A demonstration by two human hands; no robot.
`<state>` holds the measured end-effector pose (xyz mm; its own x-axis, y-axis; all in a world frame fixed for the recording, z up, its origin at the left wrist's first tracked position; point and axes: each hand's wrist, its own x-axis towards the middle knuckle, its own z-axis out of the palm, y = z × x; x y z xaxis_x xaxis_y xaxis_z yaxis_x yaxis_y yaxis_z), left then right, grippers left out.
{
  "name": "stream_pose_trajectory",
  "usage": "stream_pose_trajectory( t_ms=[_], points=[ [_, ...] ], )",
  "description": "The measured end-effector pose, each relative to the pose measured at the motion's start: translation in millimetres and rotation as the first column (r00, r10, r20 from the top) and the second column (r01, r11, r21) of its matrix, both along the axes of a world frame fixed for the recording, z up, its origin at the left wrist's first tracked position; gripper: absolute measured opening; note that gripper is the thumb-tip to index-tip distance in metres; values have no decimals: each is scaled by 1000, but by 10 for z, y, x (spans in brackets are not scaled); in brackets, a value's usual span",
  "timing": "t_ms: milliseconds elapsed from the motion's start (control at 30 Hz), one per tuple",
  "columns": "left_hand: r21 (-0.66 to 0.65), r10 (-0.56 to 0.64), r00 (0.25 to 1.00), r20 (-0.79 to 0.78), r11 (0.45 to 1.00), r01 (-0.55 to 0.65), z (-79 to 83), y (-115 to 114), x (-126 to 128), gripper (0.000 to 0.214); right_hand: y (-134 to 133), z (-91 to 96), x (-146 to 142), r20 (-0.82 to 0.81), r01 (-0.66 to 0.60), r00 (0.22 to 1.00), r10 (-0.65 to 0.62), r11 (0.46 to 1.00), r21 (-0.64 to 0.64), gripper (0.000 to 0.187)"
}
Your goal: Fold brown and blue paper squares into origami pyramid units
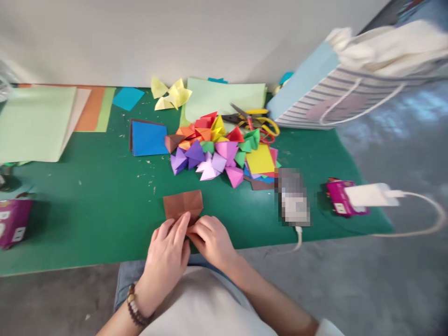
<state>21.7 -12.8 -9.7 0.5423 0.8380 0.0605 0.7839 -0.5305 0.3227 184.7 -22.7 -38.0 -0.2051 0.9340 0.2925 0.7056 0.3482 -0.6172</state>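
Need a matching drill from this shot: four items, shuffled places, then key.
Items
1. brown paper sheet
2. beaded bracelet
3. scissors
4. striped paper bag

Places
A. far right of the green mat, cream cloth at its top
B. around the wrist of the left hand
C. under the left hand and right hand
D. at the far edge of the pile of folded paper shapes

Pairs: 1-C, 2-B, 3-D, 4-A
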Motion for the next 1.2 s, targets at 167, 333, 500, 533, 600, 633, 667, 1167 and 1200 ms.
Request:
stream_pose_trajectory(
  t_ms=[167,333,500,533,600,633,667,1167,1200],
  points=[
    [107,-121,992,39,987,116,-104,172,-82,41,131,34,209,-112,218,971,-211,974,56,28],
    [145,-268,962,52,955,258,-82,383,-229,41,270,13,445,78,256,961,-264,962,99,40],
    [177,-310,950,45,938,298,-40,545,-307,42,287,-38,454,97,137,984,-150,982,131,36],
    [190,-303,952,41,938,290,-46,555,-307,41,279,-39,453,94,119,987,-134,981,150,33],
    [226,-274,961,31,939,260,-68,545,-291,40,257,-31,457,96,90,989,-111,976,198,28],
    [244,-249,968,27,941,235,-81,525,-279,38,244,-25,462,106,74,989,-99,973,217,26],
    [258,-222,975,21,943,209,-92,495,-264,36,230,-18,468,120,56,989,-85,972,230,25],
    [238,-220,975,-25,946,219,-151,221,-304,38,91,52,515,198,-169,971,132,968,186,16],
    [236,-224,974,-17,946,222,-159,223,-305,39,88,53,517,201,-173,970,137,969,177,16]
  ],
)
